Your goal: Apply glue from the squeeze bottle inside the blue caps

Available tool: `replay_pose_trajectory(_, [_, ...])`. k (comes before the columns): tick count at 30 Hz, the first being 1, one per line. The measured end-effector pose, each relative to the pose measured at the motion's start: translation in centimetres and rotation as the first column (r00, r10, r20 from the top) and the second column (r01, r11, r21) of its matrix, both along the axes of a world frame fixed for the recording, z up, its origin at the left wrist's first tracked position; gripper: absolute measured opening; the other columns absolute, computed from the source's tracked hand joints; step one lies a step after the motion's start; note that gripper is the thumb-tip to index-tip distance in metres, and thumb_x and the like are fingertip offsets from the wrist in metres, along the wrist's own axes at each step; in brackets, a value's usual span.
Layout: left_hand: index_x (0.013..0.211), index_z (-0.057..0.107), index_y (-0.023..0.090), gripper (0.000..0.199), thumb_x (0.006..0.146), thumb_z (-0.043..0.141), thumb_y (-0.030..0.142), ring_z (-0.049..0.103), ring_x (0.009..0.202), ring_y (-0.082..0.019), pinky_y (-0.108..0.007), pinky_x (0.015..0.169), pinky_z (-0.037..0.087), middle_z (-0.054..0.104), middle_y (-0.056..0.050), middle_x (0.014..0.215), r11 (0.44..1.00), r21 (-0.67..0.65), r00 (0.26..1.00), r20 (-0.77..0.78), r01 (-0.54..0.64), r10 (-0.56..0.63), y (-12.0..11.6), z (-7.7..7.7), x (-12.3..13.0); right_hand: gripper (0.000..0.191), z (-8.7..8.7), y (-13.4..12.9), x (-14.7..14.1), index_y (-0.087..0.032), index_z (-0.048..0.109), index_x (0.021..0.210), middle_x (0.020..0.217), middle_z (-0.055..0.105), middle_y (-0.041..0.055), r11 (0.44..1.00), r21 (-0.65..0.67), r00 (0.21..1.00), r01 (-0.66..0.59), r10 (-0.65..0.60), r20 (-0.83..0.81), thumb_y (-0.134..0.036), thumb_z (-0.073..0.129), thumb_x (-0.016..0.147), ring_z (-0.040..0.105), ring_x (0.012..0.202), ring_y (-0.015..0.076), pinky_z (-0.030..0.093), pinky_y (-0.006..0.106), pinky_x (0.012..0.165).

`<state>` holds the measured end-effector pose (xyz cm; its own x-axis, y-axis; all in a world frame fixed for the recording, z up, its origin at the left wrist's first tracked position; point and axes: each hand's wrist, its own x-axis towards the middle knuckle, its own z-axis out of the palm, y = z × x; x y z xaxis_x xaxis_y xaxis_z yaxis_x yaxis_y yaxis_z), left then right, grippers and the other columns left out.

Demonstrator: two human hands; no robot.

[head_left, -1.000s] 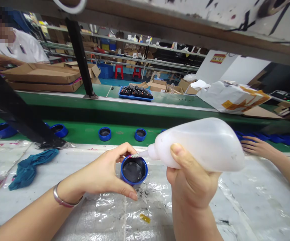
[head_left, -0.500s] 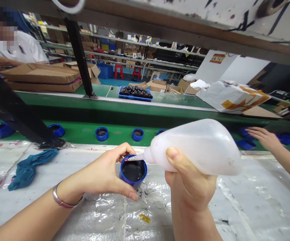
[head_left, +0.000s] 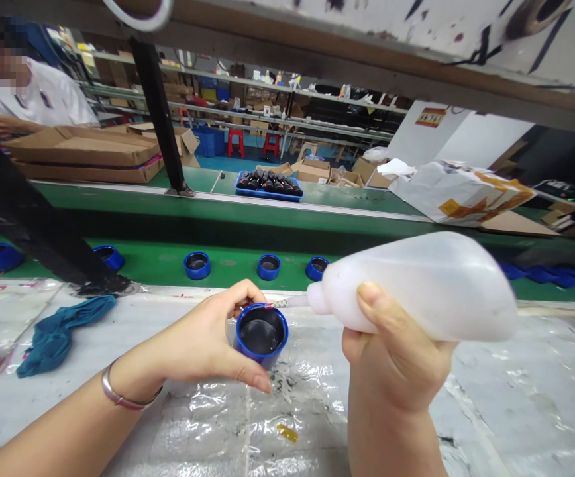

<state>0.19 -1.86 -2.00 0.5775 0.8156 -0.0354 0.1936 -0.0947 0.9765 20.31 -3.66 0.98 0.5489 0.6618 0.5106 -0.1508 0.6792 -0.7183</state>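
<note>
The left hand (head_left: 193,338) curves around a blue cap (head_left: 260,334) with a dark interior, fingers and thumb gripping its side. The right hand (head_left: 391,351) wraps around a translucent white squeeze bottle (head_left: 417,288), whose thin nozzle (head_left: 287,302) reaches over the cap's rim. Beyond the hands, more blue caps (head_left: 197,265) sit in a row on a green conveyor belt (head_left: 153,262). A teal cloth (head_left: 63,334) lies on the plastic-covered surface (head_left: 516,397), left of the left hand.
</note>
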Motion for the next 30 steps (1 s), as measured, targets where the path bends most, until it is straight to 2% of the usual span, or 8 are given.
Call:
replay_pose_trajectory(4, [0.105, 0.056, 0.023, 0.067, 0.056, 0.100, 0.038, 0.058, 0.092, -0.021, -0.033, 0.082, 0.044, 0.067, 0.000, 0.099, 0.999, 0.031, 1.000, -0.007, -0.012, 0.012, 0.3, 0.0, -0.2, 0.022, 0.7, 0.6, 0.7, -0.021, 0.069, 0.075, 0.070, 0.063, -0.0019, 0.998, -0.048, 0.988, 0.044, -0.051, -0.147, -0.023, 0.086, 0.061, 0.065, 0.063, 0.0166, 0.057, 0.028, 0.049])
replay_pose_trajectory(7, [0.106, 0.060, 0.022, 0.067, 0.056, 0.099, 0.044, 0.059, 0.100, -0.025, -0.037, 0.088, 0.045, 0.067, -0.003, 0.107, 0.997, 0.071, 0.993, -0.108, -0.035, 0.042, 0.7, -0.2, -0.1, 0.025, 1.0, 1.2, 1.3, -0.019, 0.062, 0.068, 0.065, 0.067, 0.0059, 0.986, -0.166, 0.979, -0.024, -0.011, -0.206, -0.033, 0.081, 0.058, 0.058, 0.050, 0.0164, 0.029, 0.020, 0.030])
replay_pose_trajectory(9, [0.107, 0.064, 0.021, 0.065, 0.057, 0.096, 0.047, 0.060, 0.104, -0.028, -0.040, 0.091, 0.046, 0.067, -0.006, 0.112, 0.991, 0.121, 0.977, -0.199, -0.051, 0.075, 1.2, -0.6, -0.1, 0.026, 1.2, 1.5, 1.5, -0.020, 0.059, 0.065, 0.067, 0.071, 0.0123, 0.977, -0.197, 0.974, -0.086, 0.041, -0.224, -0.034, 0.078, 0.056, 0.054, 0.044, 0.0158, 0.020, 0.020, 0.029])
replay_pose_trajectory(12, [0.106, 0.068, 0.022, 0.053, 0.063, 0.090, 0.043, 0.063, 0.105, -0.029, -0.041, 0.093, 0.050, 0.070, -0.006, 0.113, 0.952, 0.276, 0.910, -0.346, -0.133, 0.228, 2.4, -1.7, -0.3, 0.026, 1.3, 1.5, 1.7, -0.021, 0.058, 0.066, 0.068, 0.073, 0.0167, 0.970, -0.201, 0.967, -0.137, 0.087, -0.239, -0.033, 0.078, 0.054, 0.053, 0.042, 0.0156, 0.020, 0.020, 0.029])
replay_pose_trajectory(16, [0.109, 0.068, 0.023, 0.045, 0.069, 0.081, 0.038, 0.061, 0.115, -0.036, -0.047, 0.102, 0.048, 0.071, -0.010, 0.117, 0.835, 0.470, 0.741, -0.445, -0.285, 0.504, 4.6, -3.8, -1.0, 0.025, 1.1, 1.3, 1.6, -0.019, 0.062, 0.071, 0.068, 0.072, 0.0157, 0.968, -0.189, 0.968, -0.165, 0.122, -0.219, -0.032, 0.078, 0.057, 0.062, 0.050, 0.0199, 0.022, 0.019, 0.030])
replay_pose_trajectory(22, [0.134, 0.059, 0.015, 0.059, 0.082, 0.073, 0.040, 0.051, 0.131, -0.045, -0.056, 0.108, 0.041, 0.068, -0.021, 0.133, 0.675, 0.595, 0.518, -0.448, -0.435, 0.729, 7.2, -6.8, -2.3, 0.030, 0.9, 1.5, 1.5, -0.017, 0.064, 0.072, 0.070, 0.066, 0.0110, 0.961, -0.244, 0.973, -0.127, 0.073, -0.218, -0.037, 0.078, 0.055, 0.058, 0.049, 0.0180, 0.022, 0.019, 0.029])
replay_pose_trajectory(26, [0.147, 0.049, 0.014, 0.070, 0.087, 0.072, 0.040, 0.044, 0.139, -0.045, -0.057, 0.111, 0.037, 0.060, -0.022, 0.147, 0.614, 0.657, 0.455, -0.427, -0.437, 0.781, 7.2, -7.5, -2.3, 0.032, 1.1, 1.6, 1.5, -0.017, 0.064, 0.072, 0.072, 0.063, 0.0090, 0.957, -0.261, 0.972, -0.126, 0.066, -0.227, -0.039, 0.079, 0.054, 0.057, 0.051, 0.0160, 0.023, 0.018, 0.029])
replay_pose_trajectory(30, [0.149, 0.048, 0.013, 0.068, 0.091, 0.068, 0.042, 0.043, 0.140, -0.042, -0.054, 0.112, 0.037, 0.056, -0.020, 0.153, 0.598, 0.701, 0.469, -0.409, -0.388, 0.783, 6.5, -7.2, -1.1, 0.035, 1.6, 1.4, 1.9, -0.017, 0.064, 0.068, 0.071, 0.065, 0.0099, 0.950, -0.273, 0.958, -0.150, 0.071, -0.279, -0.038, 0.082, 0.047, 0.058, 0.051, 0.0166, 0.024, 0.018, 0.029])
